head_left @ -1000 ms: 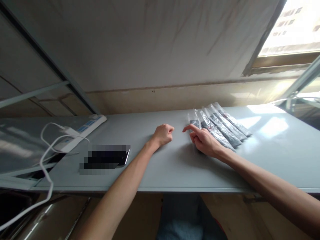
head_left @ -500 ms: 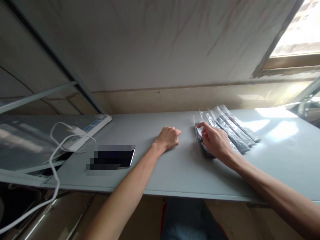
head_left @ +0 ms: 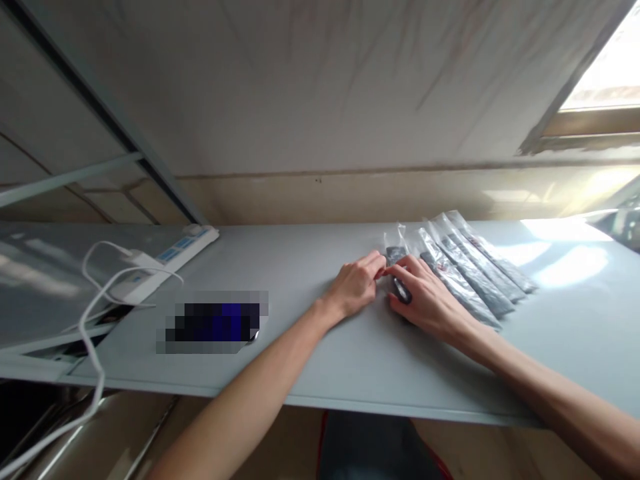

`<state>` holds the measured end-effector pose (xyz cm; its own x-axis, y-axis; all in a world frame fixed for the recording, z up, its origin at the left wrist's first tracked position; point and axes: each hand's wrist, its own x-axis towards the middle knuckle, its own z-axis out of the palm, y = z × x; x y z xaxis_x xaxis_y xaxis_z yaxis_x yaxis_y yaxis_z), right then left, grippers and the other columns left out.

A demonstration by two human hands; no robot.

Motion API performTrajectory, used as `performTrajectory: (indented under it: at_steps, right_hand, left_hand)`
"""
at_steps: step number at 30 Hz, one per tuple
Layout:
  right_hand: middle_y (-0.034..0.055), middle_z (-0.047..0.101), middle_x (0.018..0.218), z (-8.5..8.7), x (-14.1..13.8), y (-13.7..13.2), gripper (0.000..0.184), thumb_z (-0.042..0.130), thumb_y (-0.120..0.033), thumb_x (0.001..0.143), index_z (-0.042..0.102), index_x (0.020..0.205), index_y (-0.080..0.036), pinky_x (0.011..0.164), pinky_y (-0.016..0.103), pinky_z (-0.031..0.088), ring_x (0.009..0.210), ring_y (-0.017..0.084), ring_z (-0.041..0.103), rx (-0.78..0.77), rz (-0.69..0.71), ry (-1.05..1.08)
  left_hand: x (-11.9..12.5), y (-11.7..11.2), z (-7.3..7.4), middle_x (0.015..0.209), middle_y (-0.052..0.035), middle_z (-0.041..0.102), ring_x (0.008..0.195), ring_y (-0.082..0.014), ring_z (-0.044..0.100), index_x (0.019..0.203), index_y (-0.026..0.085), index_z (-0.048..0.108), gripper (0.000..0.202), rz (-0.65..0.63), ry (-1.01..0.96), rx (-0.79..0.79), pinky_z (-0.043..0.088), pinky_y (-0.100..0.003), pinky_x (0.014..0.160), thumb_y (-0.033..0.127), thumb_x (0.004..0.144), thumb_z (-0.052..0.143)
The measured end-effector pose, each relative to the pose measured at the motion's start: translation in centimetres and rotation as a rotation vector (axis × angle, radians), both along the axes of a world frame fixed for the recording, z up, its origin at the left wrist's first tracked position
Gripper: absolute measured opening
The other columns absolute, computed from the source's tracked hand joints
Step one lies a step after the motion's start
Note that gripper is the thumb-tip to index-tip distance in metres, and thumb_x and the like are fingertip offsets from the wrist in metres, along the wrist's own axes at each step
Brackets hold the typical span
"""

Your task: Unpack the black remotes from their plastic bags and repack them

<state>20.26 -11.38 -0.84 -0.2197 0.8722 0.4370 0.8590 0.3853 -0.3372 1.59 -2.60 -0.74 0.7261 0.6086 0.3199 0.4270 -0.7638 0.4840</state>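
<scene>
**Q:** Now, what was the condition of each hand at the recorded moment?

**A:** Right hand [head_left: 425, 300] lay palm down on the nearest bagged dark bar [head_left: 399, 275], fingers [head_left: 400, 269] curled over it and closed on it with the thumb at its near side. Left hand [head_left: 356, 287] rested beside it, loosely curled, fingertips [head_left: 377, 261] meeting the right hand's fingertips at the bag's left edge. Whether the left hand actually pinched the plastic could not be determined.

**Q:** Position of the item?

**A:** It lay flat on the grey table [head_left: 310, 347], leftmost of a fanned row of like bagged bars [head_left: 470, 270], touching or overlapping its neighbour.

**Q:** Any legible markings?

**A:** None readable. The bags were clear plastic over dark contents; any print was too small to read. The power strip [head_left: 173, 257] showed blue patches, text not legible. The phone [head_left: 215, 321] was pixelated.

**Q:** Arm pose?

**A:** Both forearms bare, extended forward across the near table edge, converging toward the bag. Right wrist was angled inward; left wrist nearly straight.

**Q:** Surroundings?

**A:** White cable [head_left: 100, 293] ran from the power strip off the table's left end. Wall [head_left: 320, 100] behind; window [head_left: 600, 80] at upper right, sunlight on the table's right portion.
</scene>
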Motion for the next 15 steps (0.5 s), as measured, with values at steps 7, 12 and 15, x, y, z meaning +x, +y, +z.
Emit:
performTrajectory:
  at_steps: [7, 12, 15]
  right_hand:
    - [0.0108, 0.056, 0.128, 0.4, 0.4, 0.3, 0.050, 0.062, -0.009, 0.082, 0.067, 0.129, -0.026, 0.089, 0.039, 0.061, 0.111, 0.026, 0.066, 0.044, 0.014, 0.225]
    - [0.0098, 0.056, 0.128, 0.8, 0.0, 0.0, 0.046, 0.065, -0.010, 0.082, 0.069, 0.125, -0.027, 0.091, 0.040, 0.063, 0.113, 0.025, 0.066, 0.113, 0.045, 0.336]
    - [0.0093, 0.055, 0.129, 0.9, 0.0, -0.1, 0.047, 0.067, -0.010, 0.083, 0.068, 0.126, -0.028, 0.097, 0.044, 0.064, 0.110, 0.024, 0.068, 0.145, 0.060, 0.431]
  left_hand:
    - [0.7, 0.6, -0.6, 0.138, -0.0135, 0.062, 0.121, -0.0266, 0.065, 0.130, 0.022, 0.056, 0.043, 0.191, -0.569, -0.294, 0.046, -0.039, 0.115, 0.009, 0.089, 0.059]
    - [1.4, 0.8, -0.3, 0.158, -0.0110, 0.053, 0.128, -0.0218, 0.067, 0.139, 0.027, 0.050, 0.050, 0.382, -1.024, -0.733, 0.049, -0.033, 0.113, 0.018, 0.094, 0.070]
    - [1.4, 1.2, 0.1, 0.145, -0.0083, 0.066, 0.113, -0.0190, 0.074, 0.152, 0.032, 0.042, 0.071, 0.365, -1.243, -1.064, 0.056, -0.034, 0.106, 0.023, 0.092, 0.080]
